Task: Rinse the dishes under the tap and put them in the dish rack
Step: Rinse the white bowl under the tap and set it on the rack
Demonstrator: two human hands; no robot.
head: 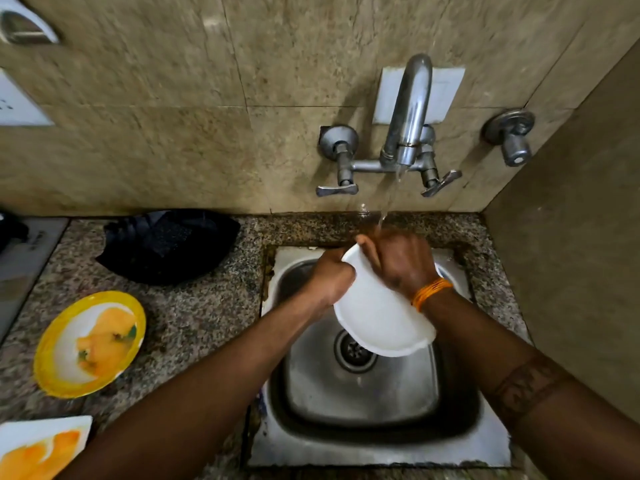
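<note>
The white plate [377, 317] is held tilted over the sink [363, 393], its upper edge just below the stream from the tap [410, 109]; water is running and strikes around the right hand [398, 261] at the top of the plate. The left hand [330, 275] is clamped on the plate's left rim; the right hand lies over the upper face, fingers spread against it, so both hands are close together on the one plate.

The step in hand looks like the rinse itself. To do it well, I would judge: keep the plate tilted so water sheets down toward the drain [355, 351] rather than splashing onto the desk [194, 306]; turn the plate by the rim so the stream reaches every part, back as well as front; rub with the right hand's fingers where residue clings; keep the left grip firm, since a wet plate is likely slippery.

Two more dishes wait on the desk to the left, well apart from the sink: a yellow plate [90, 344] smeared with orange food, and a white dish [41, 445] at the lower left edge, also stained orange. A dark cloth [166, 244] lies behind them near the wall. No rack is in view, so where the rinsed plate goes cannot be told from here.
</note>
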